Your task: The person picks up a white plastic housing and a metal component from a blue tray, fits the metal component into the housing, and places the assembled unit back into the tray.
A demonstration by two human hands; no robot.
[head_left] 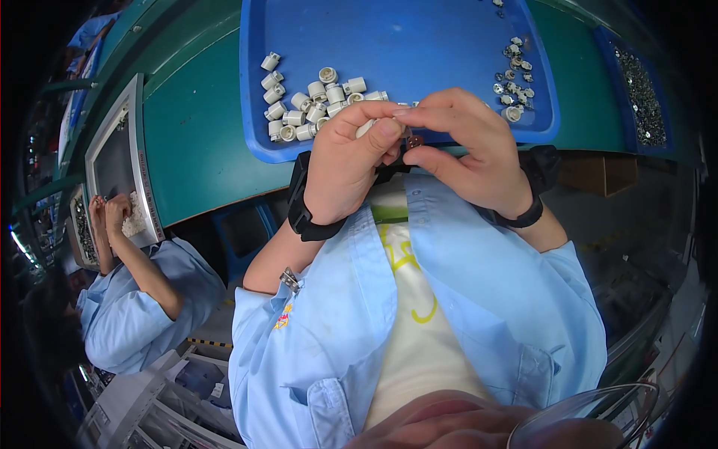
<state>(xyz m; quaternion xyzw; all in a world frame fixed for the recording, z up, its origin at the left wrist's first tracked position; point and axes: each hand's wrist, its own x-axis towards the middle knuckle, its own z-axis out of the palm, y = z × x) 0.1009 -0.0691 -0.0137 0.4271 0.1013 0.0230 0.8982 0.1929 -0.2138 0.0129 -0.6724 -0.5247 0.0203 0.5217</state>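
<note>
Both of my hands meet over the near edge of a blue tray (419, 45). My left hand (340, 161) is closed, with thumb and fingers pinching a white cylindrical piece (365, 129) that is mostly hidden. My right hand (475, 153) comes in from the other side, its fingertips touching the left ones and its thumb bent below. Between the hands shows a small reddish-brown part (414, 141). What the right fingers grip is too small and covered to name. Several white cylindrical pieces (316, 91) lie in the tray's near left part.
Small metal and white parts (514, 75) lie along the tray's right side. On the green table (191, 123), a blue bin (639, 97) of metal parts stands at far right. To the left, another person (149, 299) works with both hands at a light-framed tray (142, 161).
</note>
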